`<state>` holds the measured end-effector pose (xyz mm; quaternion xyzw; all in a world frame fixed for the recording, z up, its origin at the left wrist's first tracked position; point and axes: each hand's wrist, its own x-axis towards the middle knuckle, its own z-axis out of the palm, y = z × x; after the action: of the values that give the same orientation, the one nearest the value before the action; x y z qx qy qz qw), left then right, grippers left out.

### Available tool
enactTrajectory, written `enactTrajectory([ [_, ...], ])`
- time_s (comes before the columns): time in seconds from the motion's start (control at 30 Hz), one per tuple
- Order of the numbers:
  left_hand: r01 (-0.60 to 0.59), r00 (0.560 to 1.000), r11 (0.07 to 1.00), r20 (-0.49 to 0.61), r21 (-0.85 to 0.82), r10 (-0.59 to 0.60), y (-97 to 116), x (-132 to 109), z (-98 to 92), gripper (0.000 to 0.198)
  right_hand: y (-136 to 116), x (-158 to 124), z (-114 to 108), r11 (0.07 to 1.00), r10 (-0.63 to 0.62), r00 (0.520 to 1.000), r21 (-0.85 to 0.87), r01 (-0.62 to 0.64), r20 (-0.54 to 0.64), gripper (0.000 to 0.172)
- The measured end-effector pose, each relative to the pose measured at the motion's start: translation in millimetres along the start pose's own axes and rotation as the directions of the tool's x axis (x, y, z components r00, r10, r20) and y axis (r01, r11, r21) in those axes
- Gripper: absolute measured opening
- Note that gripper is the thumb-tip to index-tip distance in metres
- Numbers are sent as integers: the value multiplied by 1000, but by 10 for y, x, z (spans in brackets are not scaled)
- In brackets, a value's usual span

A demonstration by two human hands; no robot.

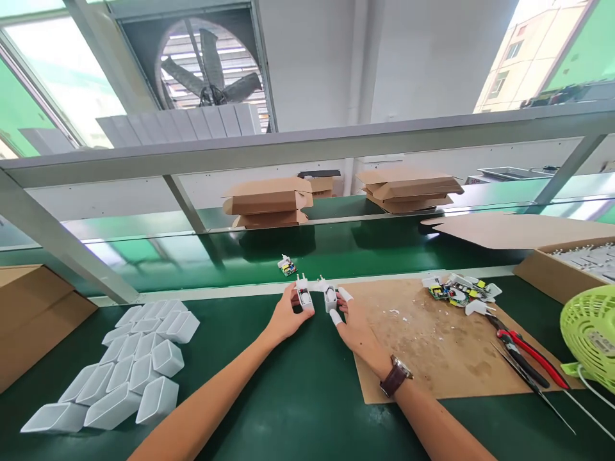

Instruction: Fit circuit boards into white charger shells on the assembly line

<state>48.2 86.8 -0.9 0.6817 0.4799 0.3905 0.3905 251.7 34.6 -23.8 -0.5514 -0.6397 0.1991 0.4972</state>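
My left hand [286, 319] pinches a white charger plug housing [305, 298], its two pins pointing away from me and its inside uncovered. Close by on the right stands a second white charger plug housing [330, 298], also with pins at the far end. The thumb and a finger of my right hand [355, 323], both in white finger cots, close on its right side. Just beyond both hands, a small circuit board [287, 266] with a white piece lies on the green surface.
Many white plastic shells [139, 358] lie at left beside a cardboard box [38, 320]. On the right, a brown board [408, 339] bears several circuit boards [461, 291], red-handled pliers [528, 355] and tweezers [528, 381]. A green fan [590, 333] stands far right, near a carton [542, 275].
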Motion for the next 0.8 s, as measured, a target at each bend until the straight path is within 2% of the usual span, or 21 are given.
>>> enactTrajectory([
  [0.07, -31, 998, 1000, 56, 6, 30, 13, 107, 138, 86, 27, -8, 24, 1000, -24, 1000, 5, 24, 12, 50],
  [0.13, -63, 991, 998, 116, 22, 60, 23, 177, 200, 89, -5, -23, 5, 999, -34, 999, 5, 34, 16, 51],
  [0.2, -91, 981, 994, 175, 56, 80, 37, 254, 152, 89, -70, -33, -50, 998, -51, 999, -23, 51, -4, 52],
  [0.27, -105, 978, 988, 191, 115, 82, 61, 379, 10, 81, -146, -36, -114, 987, -123, 992, -108, 118, -40, 51],
  [0.33, -92, 990, 975, 124, 201, 67, 91, 554, -176, 66, -216, -38, -155, 947, -250, 966, -224, 230, -68, 49],
  [0.4, -42, 999, 954, -4, 297, 45, 111, 732, -344, 52, -262, -46, -157, 889, -377, 923, -310, 338, -75, 49],
  [0.5, 65, 988, 913, -155, 402, -2, 106, 897, -492, 43, -267, -71, -102, 814, -498, 865, -374, 444, -56, 49],
  [0.7, 243, 942, 851, -322, 465, -93, 72, 883, -543, 36, -126, -63, 21, 703, -664, 745, -398, 590, -68, 45],
  [0.8, 320, 918, 841, -362, 437, -161, 76, 827, -618, 32, -49, -63, 3, 705, -668, 741, -378, 601, -67, 42],
])
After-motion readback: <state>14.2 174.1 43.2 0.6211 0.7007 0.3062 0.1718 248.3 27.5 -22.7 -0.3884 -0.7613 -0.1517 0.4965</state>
